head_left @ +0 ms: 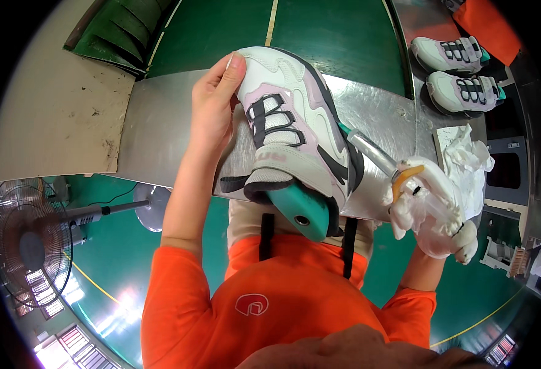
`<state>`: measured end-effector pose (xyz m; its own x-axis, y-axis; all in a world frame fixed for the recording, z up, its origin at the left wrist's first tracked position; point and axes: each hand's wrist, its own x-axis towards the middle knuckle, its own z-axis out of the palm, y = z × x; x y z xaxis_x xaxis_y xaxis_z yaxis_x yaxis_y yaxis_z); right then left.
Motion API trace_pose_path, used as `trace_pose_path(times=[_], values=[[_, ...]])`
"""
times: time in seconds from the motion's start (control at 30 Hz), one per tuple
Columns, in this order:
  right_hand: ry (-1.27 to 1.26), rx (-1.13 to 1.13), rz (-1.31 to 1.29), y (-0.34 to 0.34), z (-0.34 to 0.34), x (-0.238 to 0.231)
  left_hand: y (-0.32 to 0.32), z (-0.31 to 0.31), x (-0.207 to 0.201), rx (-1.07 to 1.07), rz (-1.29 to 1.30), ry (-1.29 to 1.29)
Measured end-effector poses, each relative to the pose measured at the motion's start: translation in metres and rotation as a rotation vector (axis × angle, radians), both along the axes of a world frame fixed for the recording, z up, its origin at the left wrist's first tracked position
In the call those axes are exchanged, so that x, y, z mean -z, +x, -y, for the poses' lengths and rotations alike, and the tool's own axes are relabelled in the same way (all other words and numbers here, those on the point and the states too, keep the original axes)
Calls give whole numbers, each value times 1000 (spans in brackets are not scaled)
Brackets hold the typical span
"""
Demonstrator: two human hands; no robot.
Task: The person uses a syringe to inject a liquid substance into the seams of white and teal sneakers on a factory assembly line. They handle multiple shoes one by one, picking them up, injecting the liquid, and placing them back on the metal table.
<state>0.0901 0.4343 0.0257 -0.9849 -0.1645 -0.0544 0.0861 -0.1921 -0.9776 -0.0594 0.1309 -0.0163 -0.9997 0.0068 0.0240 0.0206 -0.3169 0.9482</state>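
Note:
A white and lilac sneaker with black laces stands toe-away on the metal bench, a teal shoe last filling its opening. My left hand is bare and grips the sneaker's toe, thumb on top; its other fingers are partly hidden. In a white glove, my right hand is closed around a slim tool with a silvery shaft. The tool's green tip meets the sole edge on the sneaker's right side. Something yellow-orange and some clear plastic show at the gloved fingers.
Two similar sneakers sit at the far right. Crumpled white cloth or paper lies beside my right hand. A green conveyor belt runs beyond the metal bench. A standing fan is at the left.

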Motion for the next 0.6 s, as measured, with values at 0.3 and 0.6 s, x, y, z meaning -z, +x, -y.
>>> trace_pose_path(times=[0.3, 0.6], values=[[206, -38, 14, 6, -2, -8, -1, 1, 2, 36, -4, -15], [-339, -72, -77, 11, -6, 5, -1, 1, 3, 45, 39, -3]])
